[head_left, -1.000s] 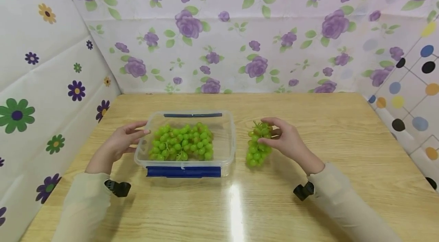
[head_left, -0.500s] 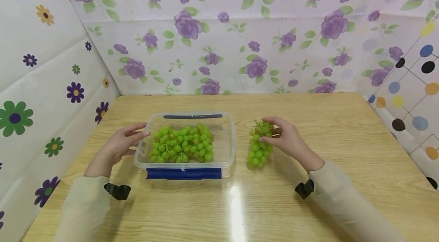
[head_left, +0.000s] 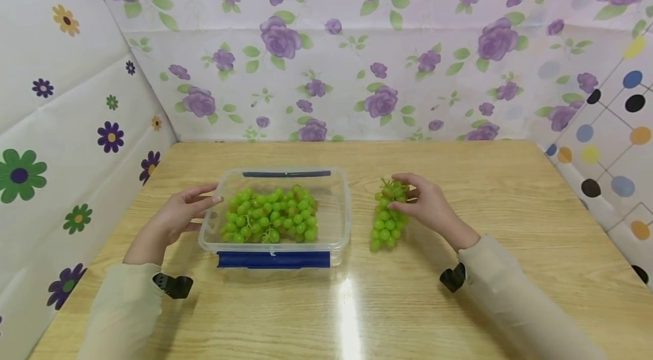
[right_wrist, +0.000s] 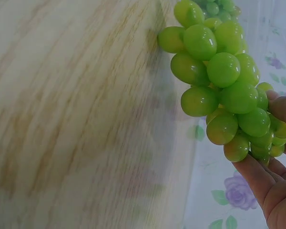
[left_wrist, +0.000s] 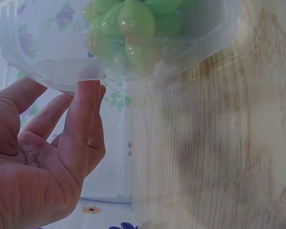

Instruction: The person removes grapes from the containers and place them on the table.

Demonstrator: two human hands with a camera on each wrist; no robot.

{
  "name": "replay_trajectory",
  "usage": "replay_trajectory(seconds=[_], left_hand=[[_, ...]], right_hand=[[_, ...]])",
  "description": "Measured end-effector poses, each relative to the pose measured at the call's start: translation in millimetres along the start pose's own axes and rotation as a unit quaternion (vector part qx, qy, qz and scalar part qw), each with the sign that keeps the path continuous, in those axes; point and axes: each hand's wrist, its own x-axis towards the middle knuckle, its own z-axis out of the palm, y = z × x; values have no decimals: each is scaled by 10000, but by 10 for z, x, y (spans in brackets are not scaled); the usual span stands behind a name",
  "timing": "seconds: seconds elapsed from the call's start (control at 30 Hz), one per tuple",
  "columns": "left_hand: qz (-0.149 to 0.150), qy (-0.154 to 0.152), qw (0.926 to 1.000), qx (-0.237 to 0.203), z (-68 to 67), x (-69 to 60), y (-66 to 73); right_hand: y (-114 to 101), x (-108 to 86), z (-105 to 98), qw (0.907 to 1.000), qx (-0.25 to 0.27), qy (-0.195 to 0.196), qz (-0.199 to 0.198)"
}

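A clear plastic container [head_left: 334,212] with blue clips stands on the table, left of centre in the head view. Several green grapes in bunches [head_left: 275,215] lie inside it. At the container's left wall my left hand [head_left: 181,212] touches the outside with extended fingers [left_wrist: 83,124]. To the right of the container, my right hand [head_left: 428,204] pinches a bunch of green grapes [head_left: 386,227] near its stem end, between thumb and fingers. The bunch [right_wrist: 224,81] hangs down from the fingers in the head view; whether its lower end touches the table cannot be told.
The wooden table [head_left: 285,309] reaches back to a flower-printed cloth backdrop [head_left: 326,65]. Printed sheets [head_left: 66,139] also line the left and right sides. A dark wrist camera [head_left: 173,285] is strapped to each wrist.
In the head view the held bunch has shifted slightly right, its lower end turning a little. My left hand keeps its place at the container, which stays put.
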Motion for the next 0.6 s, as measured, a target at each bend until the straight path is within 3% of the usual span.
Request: replay_trajectory(seconds=[0.6], left_hand=[[-6,65,10000,-74,0,-11,8]], right_hand=[[167,71,39,9995,-314,-86,27]])
